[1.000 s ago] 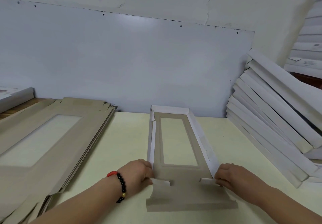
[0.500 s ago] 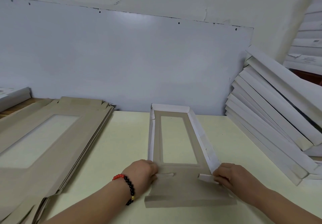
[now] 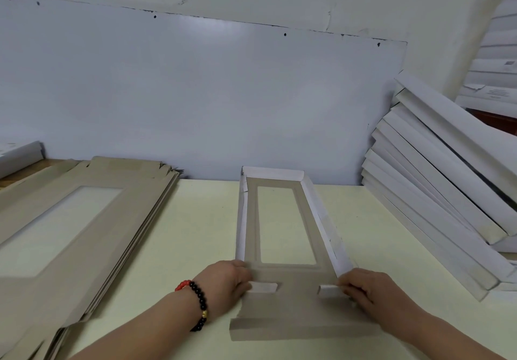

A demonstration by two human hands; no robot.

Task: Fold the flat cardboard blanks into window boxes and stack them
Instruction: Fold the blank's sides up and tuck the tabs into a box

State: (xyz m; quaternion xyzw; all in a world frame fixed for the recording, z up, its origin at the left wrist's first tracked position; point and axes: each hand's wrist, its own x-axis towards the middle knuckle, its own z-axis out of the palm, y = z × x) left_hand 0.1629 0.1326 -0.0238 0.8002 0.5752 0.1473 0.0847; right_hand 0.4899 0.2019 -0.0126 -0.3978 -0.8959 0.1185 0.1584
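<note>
The pale yellow table (image 3: 195, 219) is smooth. Left of the half-folded box (image 3: 282, 247) lies a stack of flat grey-brown blanks (image 3: 84, 219) with window cut-outs; right of it leans a pile of finished white boxes (image 3: 436, 191). The box sits mid-table, side walls raised, near flap flat. Left hand (image 3: 223, 284) and right hand (image 3: 363, 289) each pinch a white corner tab, turned further inward than a second ago. Bare tabletop shows on both sides of the box.

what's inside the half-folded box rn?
Nothing loose inside the half-folded box: just its brown floor and window cutout, pale table showing through. Both hands hide the near corners.
</note>
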